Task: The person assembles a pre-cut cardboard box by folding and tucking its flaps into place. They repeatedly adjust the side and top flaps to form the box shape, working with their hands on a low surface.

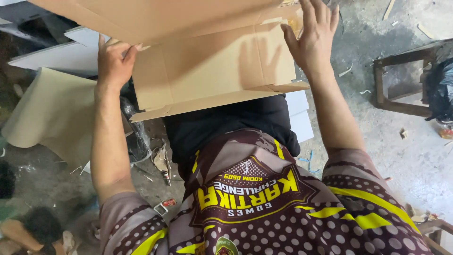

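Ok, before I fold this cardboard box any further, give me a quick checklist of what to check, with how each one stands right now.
1. Left hand grips the left edge of the flat brown cardboard box: ok.
2. Right hand lies open, palm flat against the box's right side panel: ok.
3. Box supported over the lap, above the black cloth: ok.
4. Bottom flaps along the near edge folded square: not ok, they splay outward.
5. Top flap out of the way: cannot tell, it runs past the picture's edge.
6. Floor around is tidy: not ok, white boards and scraps lie about.
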